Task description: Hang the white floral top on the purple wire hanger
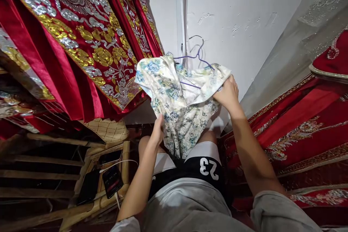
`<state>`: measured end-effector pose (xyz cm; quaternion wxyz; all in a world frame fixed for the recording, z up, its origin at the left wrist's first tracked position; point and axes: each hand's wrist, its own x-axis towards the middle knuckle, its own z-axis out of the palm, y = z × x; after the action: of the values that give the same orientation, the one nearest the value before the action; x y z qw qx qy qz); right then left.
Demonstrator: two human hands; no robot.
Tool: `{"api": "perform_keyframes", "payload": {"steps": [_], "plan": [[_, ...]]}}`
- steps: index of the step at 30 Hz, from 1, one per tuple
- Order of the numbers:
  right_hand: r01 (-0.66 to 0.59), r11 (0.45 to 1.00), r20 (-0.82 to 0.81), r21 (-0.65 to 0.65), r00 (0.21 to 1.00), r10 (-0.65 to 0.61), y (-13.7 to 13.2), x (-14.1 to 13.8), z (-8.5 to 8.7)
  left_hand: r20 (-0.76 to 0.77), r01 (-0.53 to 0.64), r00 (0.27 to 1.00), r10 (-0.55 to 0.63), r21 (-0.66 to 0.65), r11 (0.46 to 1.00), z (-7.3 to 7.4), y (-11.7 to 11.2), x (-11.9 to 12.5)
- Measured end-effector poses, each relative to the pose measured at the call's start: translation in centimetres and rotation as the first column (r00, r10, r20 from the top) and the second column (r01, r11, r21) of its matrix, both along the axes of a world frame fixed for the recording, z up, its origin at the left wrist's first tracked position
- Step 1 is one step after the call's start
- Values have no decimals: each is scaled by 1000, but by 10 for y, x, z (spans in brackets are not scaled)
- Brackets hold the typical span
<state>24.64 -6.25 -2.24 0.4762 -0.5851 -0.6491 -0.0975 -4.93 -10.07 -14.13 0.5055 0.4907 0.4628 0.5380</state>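
A white sleeveless garment with a blue, green and yellow floral print [174, 98] hangs in front of me above my knees. A thin purple hanger [199, 55] sits in its neck opening, its hook standing up against the white wall. My left hand [157, 128] is closed on the garment's left side, below the armhole. At the right shoulder, my right hand [228, 92] grips the fabric edge, some fingers hidden behind the cloth. The lower part of the garment hangs in folds between my legs.
Red gowns with gold and silver embroidery [103, 43] hang on the left, and more red embroidered cloth [299, 130] on the right. A bamboo chair [126, 163] at lower left bears a phone [112, 180] with a white cable. A white wall [231, 11] stands ahead.
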Motion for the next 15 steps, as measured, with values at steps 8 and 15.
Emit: {"api": "perform_keyframes", "payload": {"steps": [8, 15], "plan": [[-390, 909, 47, -149, 915, 400, -48, -30, 5, 148, -30, 988, 46, -107, 994, -21, -37, 29], [-520, 832, -619, -194, 723, 307, -91, -85, -100, 167, -40, 985, 53, -78, 996, -34, -48, 36]]}}
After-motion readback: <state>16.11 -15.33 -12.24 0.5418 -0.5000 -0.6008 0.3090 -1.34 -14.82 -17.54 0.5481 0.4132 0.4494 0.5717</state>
